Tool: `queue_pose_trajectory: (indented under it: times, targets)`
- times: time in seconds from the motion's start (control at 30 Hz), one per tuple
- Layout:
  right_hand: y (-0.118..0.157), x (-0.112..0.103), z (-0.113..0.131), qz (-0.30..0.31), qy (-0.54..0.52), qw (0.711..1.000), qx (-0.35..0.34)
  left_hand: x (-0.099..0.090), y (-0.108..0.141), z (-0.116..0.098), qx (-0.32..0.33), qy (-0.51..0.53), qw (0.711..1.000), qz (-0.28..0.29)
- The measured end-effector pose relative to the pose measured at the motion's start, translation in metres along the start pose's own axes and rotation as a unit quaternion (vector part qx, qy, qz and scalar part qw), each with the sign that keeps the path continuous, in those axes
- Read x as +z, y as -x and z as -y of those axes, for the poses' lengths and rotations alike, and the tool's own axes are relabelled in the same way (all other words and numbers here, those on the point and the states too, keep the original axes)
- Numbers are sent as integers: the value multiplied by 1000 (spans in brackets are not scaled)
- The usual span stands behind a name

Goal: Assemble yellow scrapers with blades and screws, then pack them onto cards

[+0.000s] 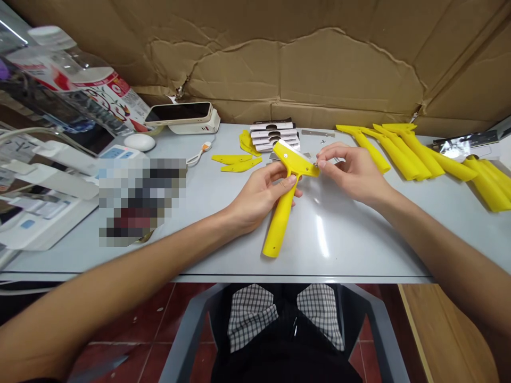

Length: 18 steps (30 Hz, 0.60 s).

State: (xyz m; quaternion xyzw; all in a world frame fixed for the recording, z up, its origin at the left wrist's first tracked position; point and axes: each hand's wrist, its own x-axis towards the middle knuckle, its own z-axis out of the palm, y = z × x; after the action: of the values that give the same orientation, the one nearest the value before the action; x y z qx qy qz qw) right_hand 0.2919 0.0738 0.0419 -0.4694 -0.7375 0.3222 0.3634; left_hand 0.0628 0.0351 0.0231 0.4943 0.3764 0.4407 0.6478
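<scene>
A yellow scraper (282, 215) with a wide head is tilted over the table, its handle pointing toward the front edge. My left hand (265, 194) is closed round its neck, thumb on top. At the right end of the head, my right hand (351, 170) pinches a small metal piece (316, 164), too small to make out fully. A screw shows in the left part of the head. Behind the scraper lie a stack of white and black sleeves (275, 137) and several flat yellow pieces (239, 162).
Several yellow handles (403, 151) lie at the right. A thin metal blade (318, 133) is at the back. Phone (179, 113), white mouse (139, 142), bottles (104, 90) and power strips (48, 218) stand left. A cardboard wall (303, 64) closes off the rear.
</scene>
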Motion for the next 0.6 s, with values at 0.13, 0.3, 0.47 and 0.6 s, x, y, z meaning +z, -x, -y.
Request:
queue_pose_trajectory:
  times: [0.13,0.3,0.47,0.6]
  targets:
    - [1,4,0,4,92,995,-38,2,2,0,4,-11,1000,-1]
    - [4,8,-1,-4,121,989,-84,3,4,2,24,-33,999,12]
    - [5,11,-5,-35,127,982,-136,4,6,3,35,-46,998,16]
    - [6,11,-3,-38,128,983,-129,5,7,2,37,-51,998,18]
